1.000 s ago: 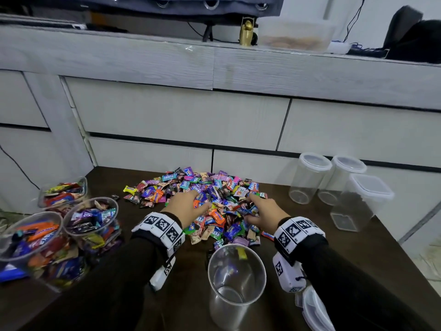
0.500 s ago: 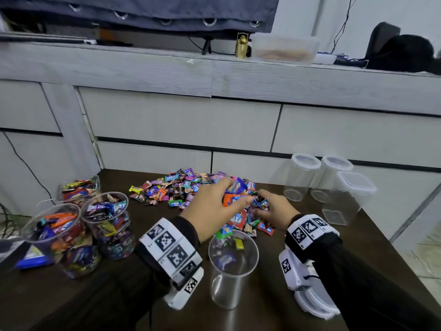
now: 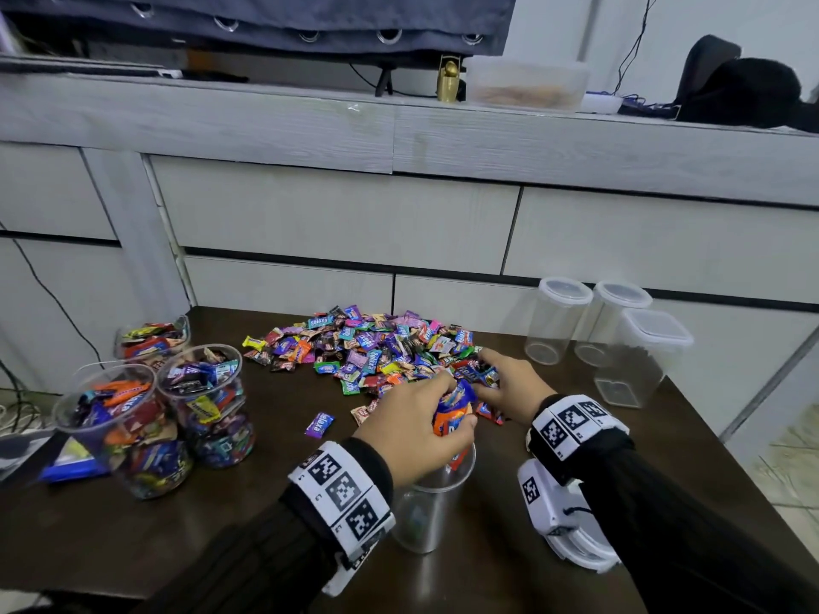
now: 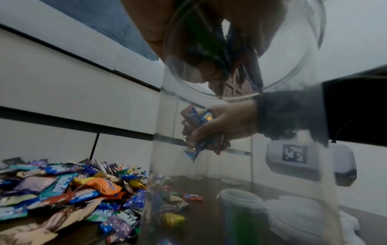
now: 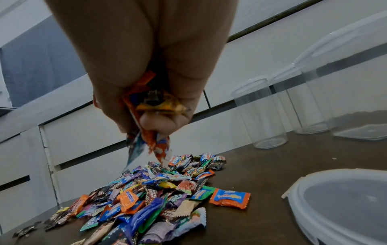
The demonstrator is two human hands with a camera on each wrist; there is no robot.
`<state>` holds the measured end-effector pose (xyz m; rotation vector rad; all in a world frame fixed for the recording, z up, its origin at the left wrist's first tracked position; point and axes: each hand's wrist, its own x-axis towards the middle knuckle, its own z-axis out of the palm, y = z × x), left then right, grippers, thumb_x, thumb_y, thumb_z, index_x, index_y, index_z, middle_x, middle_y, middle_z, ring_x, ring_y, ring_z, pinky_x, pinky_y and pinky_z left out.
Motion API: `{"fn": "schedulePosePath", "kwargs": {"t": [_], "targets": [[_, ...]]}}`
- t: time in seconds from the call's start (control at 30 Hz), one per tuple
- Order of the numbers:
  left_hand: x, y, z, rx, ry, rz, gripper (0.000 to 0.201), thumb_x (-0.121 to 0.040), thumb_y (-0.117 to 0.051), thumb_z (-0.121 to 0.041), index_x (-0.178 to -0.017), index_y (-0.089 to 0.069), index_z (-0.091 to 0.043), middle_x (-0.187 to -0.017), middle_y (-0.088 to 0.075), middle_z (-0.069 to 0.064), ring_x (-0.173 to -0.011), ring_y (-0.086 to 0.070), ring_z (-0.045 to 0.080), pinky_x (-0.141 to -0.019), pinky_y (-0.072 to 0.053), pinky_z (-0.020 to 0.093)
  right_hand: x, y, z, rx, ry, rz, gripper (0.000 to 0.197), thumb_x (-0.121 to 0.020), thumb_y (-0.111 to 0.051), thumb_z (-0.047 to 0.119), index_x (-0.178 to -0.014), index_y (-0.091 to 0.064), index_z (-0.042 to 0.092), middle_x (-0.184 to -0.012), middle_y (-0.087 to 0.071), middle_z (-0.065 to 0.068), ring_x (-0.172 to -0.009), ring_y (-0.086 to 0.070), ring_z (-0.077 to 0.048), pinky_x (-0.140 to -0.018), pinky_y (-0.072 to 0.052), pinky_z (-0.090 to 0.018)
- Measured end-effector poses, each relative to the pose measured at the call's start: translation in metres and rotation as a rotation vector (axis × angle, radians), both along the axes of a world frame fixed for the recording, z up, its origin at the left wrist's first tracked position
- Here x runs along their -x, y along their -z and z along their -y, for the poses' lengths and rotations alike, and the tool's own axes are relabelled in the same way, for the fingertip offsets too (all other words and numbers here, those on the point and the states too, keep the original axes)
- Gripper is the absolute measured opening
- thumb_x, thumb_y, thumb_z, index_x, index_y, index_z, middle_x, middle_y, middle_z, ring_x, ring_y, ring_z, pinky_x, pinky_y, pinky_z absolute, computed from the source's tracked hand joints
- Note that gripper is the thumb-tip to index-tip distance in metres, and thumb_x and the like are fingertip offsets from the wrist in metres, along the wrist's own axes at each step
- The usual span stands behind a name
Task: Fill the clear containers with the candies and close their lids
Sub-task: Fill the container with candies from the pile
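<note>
A heap of wrapped candies (image 3: 376,352) covers the middle of the dark table (image 3: 266,525). In front of it stands an open clear container (image 3: 425,516) with a few candies at its bottom. My left hand (image 3: 456,409) hovers right over its mouth and grips a handful of candies (image 3: 450,418), also seen from below through the clear wall (image 4: 209,49). My right hand (image 3: 492,378) is at the heap's right edge, its fingers curled round several candies (image 5: 153,107) lifted just above the heap (image 5: 146,190).
Three candy-filled clear containers (image 3: 111,432) (image 3: 208,405) (image 3: 150,339) stand at the left without lids. Three empty lidded containers (image 3: 558,321) (image 3: 616,325) (image 3: 638,361) stand at the back right. A loose lid (image 5: 343,203) lies under my right wrist. One stray candy (image 3: 319,425) lies left of the open container.
My left hand lifted a handful off the heap and drew it back over the open container. My right hand closed on candies at the heap's right edge.
</note>
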<state>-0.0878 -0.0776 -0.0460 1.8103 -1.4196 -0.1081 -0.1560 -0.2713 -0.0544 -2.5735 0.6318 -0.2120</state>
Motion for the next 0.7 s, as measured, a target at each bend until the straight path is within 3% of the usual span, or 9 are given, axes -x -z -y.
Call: {"fn": "schedulePosePath", "kwargs": {"t": [0.17,0.3,0.4,0.53,0.6,0.7], "targets": [[0.001,-0.004,0.002,-0.083,0.014,0.162,0.022,-0.084,-0.061,-0.034,-0.085,-0.041,-0.024,-0.060,-0.042,-0.013,-0.056,-0.039,0.010,-0.058,-0.026,0.022,0.000,-0.002,0.002,0.023,0.004,-0.012,0.042,-0.088,-0.063,0.024,-0.125,-0.049,0.009,-0.115,-0.063,-0.014,-0.102,-0.059,-0.028,-0.084,-0.045,-0.032],[0.001,-0.006,0.003,-0.167,0.023,0.196,0.025,-0.086,-0.060,-0.034,-0.090,-0.036,-0.028,-0.062,-0.040,-0.013,-0.056,-0.040,0.000,-0.058,-0.022,0.021,-0.002,-0.004,0.003,0.033,0.018,-0.041,0.050,-0.089,-0.062,0.027,-0.132,-0.045,0.010,-0.122,-0.059,-0.015,-0.108,-0.057,-0.028,-0.086,-0.043,-0.030],[-0.003,-0.009,0.002,-0.231,0.047,0.217,0.025,-0.089,-0.060,-0.033,-0.094,-0.035,-0.027,-0.063,-0.038,-0.014,-0.056,-0.037,0.000,-0.057,-0.021,0.024,-0.002,-0.004,0.004,0.048,0.019,-0.059,0.053,-0.089,-0.062,0.029,-0.135,-0.042,0.010,-0.126,-0.058,-0.015,-0.108,-0.057,-0.028,-0.080,-0.039,-0.026],[-0.005,-0.011,-0.001,-0.282,0.072,0.273,0.022,-0.092,-0.059,-0.030,-0.103,-0.043,-0.021,-0.070,-0.044,-0.012,-0.063,-0.045,0.012,-0.059,-0.022,0.025,0.000,-0.005,0.006,0.048,0.035,-0.067,0.059,-0.090,-0.062,0.029,-0.140,-0.038,0.009,-0.134,-0.054,-0.014,-0.116,-0.055,-0.028,-0.090,-0.041,-0.028],[-0.005,-0.013,-0.001,-0.357,0.072,0.302,0.025,-0.092,-0.058,-0.034,-0.108,-0.047,-0.019,-0.081,-0.056,-0.002,-0.079,-0.055,0.024,-0.064,-0.034,0.031,0.000,-0.005,0.006,0.048,0.035,-0.073,0.060,-0.089,-0.062,0.029,-0.140,-0.038,0.010,-0.134,-0.054,-0.014,-0.116,-0.055,-0.027,-0.090,-0.041,-0.028],[-0.005,-0.017,0.000,-0.479,0.088,0.350,0.028,-0.091,-0.058,-0.042,-0.106,-0.053,-0.019,-0.082,-0.051,0.000,-0.079,-0.053,0.023,-0.071,-0.046,0.033,-0.001,-0.005,0.007,0.040,0.039,-0.086,0.060,-0.089,-0.062,0.029,-0.141,-0.037,0.010,-0.134,-0.054,-0.014,-0.116,-0.055,-0.028,-0.091,-0.042,-0.029]]}}
